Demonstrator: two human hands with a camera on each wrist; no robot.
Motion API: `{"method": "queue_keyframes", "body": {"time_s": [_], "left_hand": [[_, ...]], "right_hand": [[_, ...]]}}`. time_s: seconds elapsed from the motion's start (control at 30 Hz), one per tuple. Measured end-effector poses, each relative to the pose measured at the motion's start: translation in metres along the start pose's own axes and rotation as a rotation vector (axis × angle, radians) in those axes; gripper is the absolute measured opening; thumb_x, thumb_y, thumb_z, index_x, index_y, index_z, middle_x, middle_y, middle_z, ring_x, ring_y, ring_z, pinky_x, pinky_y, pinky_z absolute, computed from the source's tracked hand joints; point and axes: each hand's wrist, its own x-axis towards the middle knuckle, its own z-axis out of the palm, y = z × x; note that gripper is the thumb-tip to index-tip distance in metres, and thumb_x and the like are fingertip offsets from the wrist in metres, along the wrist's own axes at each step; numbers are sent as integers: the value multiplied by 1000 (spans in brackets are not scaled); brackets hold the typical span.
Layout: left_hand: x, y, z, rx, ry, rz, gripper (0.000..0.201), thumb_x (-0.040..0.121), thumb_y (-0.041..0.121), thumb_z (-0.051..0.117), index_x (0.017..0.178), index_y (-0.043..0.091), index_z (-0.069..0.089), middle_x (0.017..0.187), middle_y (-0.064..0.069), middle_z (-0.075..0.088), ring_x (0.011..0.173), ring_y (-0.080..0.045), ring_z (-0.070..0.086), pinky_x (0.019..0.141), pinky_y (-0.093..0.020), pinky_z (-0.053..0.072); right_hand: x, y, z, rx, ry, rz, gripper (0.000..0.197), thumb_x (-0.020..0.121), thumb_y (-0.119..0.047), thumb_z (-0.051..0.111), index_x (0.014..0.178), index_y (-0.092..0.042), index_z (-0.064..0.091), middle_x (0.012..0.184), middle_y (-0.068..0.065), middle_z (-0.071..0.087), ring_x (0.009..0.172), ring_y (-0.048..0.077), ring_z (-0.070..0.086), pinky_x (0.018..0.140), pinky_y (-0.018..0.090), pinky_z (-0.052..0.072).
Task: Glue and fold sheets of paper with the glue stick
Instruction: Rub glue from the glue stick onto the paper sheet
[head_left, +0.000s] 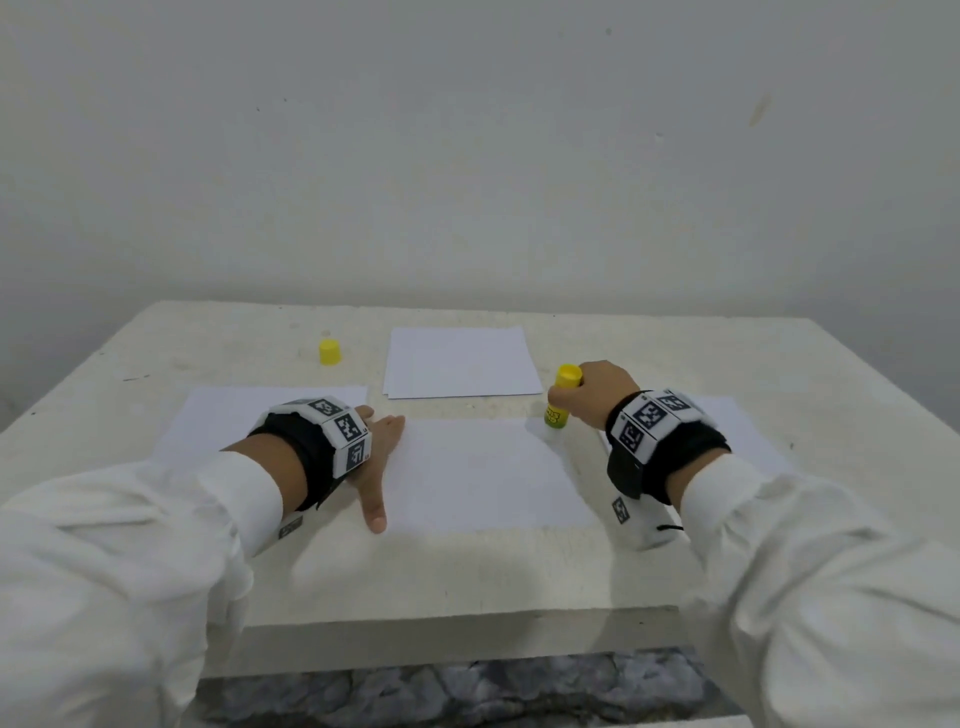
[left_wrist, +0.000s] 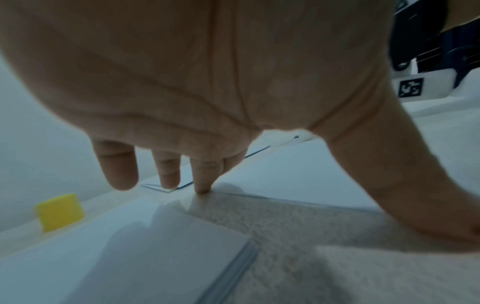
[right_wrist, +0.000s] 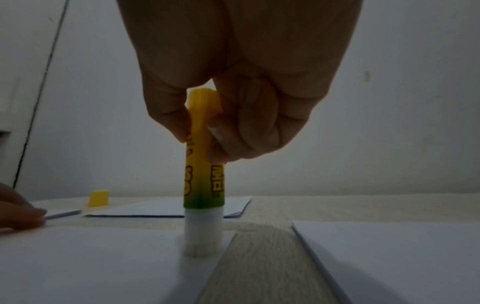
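- While the right hand (head_left: 605, 387) grips the upright yellow-and-green glue stick (head_left: 560, 397), its white tip presses the far right corner of the middle white paper sheet (head_left: 483, 475).
- Left hand (head_left: 376, 457) flat, fingers (left_wrist: 202, 176) straight, pressing that sheet's left edge onto the pale worktop (head_left: 467, 571).
- Yellow plastic cap (head_left: 330, 351) stands apart, far left, beside the rear paper stack (head_left: 460, 361).

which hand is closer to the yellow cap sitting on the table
Left. The left hand presses flat on the middle sheet's left edge, with the yellow cap just beyond it. The right hand grips the glue stick farther across.
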Motion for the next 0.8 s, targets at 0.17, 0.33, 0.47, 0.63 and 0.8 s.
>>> {"method": "queue_keyframes", "body": {"time_s": [0.17, 0.33, 0.47, 0.63, 0.8], "left_hand": [[-8, 22, -14, 64, 50, 2, 135, 58, 65, 78, 151, 9, -3, 157, -12, 8, 144, -33, 13, 114, -49, 20], [-10, 93, -38, -88, 172, 207, 78, 85, 43, 65, 150, 22, 27, 152, -6, 31, 137, -26, 34, 110, -38, 32], [-11, 123, -42, 21, 148, 198, 63, 91, 40, 58, 146, 18, 35, 141, -10, 42, 125, -28, 46, 88, -35, 41], [-8, 124, -40, 140, 112, 150, 69, 91, 49, 53, 149, 25, 26, 140, -13, 35, 124, -33, 43, 94, -42, 40], [-8, 124, -42, 148, 89, 148, 72, 93, 50, 51, 152, 27, 16, 143, -13, 32, 129, -32, 39, 100, -41, 37]], "right_hand": [[14, 1, 6, -27, -19, 9, 36, 84, -27, 58, 60, -14, 34, 60, 0, 36, 52, 14, 34, 48, 25, 24], [18, 4, 6, -41, -28, -12, 34, 83, -27, 58, 61, -14, 36, 61, 0, 37, 54, 14, 36, 48, 25, 25], [20, 5, 5, -69, -56, -55, 34, 83, -29, 59, 62, -14, 37, 62, 1, 39, 55, 15, 37, 49, 25, 27], [15, 9, -1, -105, -103, -146, 35, 86, -31, 58, 62, -15, 37, 62, 0, 39, 55, 13, 36, 50, 24, 28], [-4, 21, -1, -101, -135, -222, 35, 85, -31, 59, 61, -15, 38, 63, -1, 40, 56, 12, 37, 53, 24, 30]]}}
